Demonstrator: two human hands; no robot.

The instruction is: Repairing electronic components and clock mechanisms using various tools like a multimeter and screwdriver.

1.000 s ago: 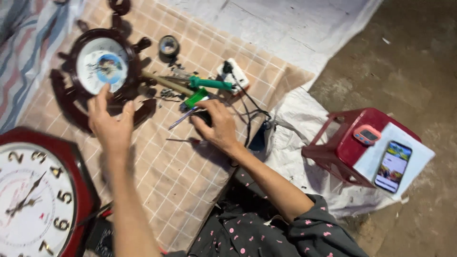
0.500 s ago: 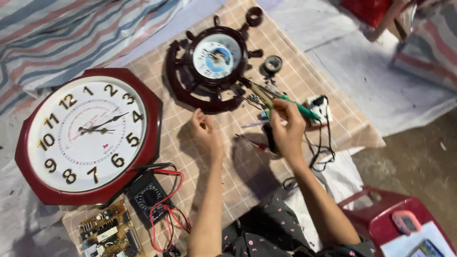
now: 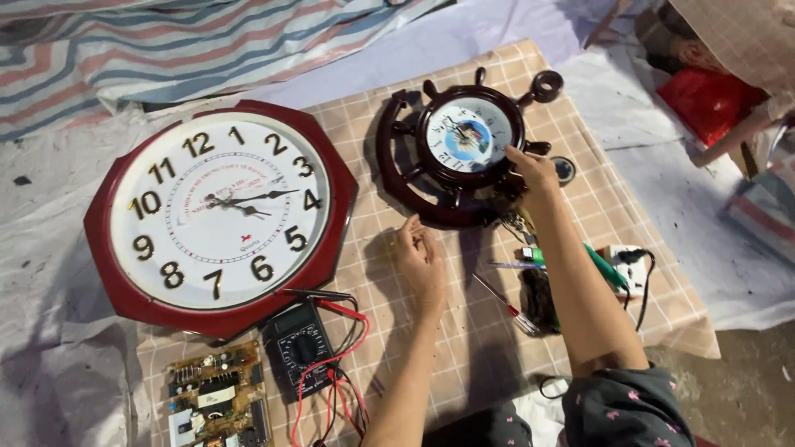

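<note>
A dark brown clock shaped like a ship's wheel (image 3: 431, 194) lies flat on a checked cloth (image 3: 497, 348). My right hand (image 3: 532, 170) grips its right rim beside the white dial. Close to the wheel's lower left rim, my left hand (image 3: 420, 258) rests on the cloth with fingers loosely curled and nothing in it. Small tools lie under my right forearm: a green-handled tool (image 3: 607, 269), a thin red-tipped probe (image 3: 501, 302) and a white plug block (image 3: 627, 262).
A large dark red octagonal wall clock (image 3: 219, 215) lies at the left. Below it sit a black multimeter (image 3: 300, 348) with red leads and a bare circuit board (image 3: 215, 404). Striped fabric (image 3: 166, 50) covers the far side. A small round black part (image 3: 565, 169) lies right of the wheel clock.
My right hand has left the tools and reached up to the wheel clock's right rim. My left hand has stayed low beside the clock. The view has shifted.
</note>
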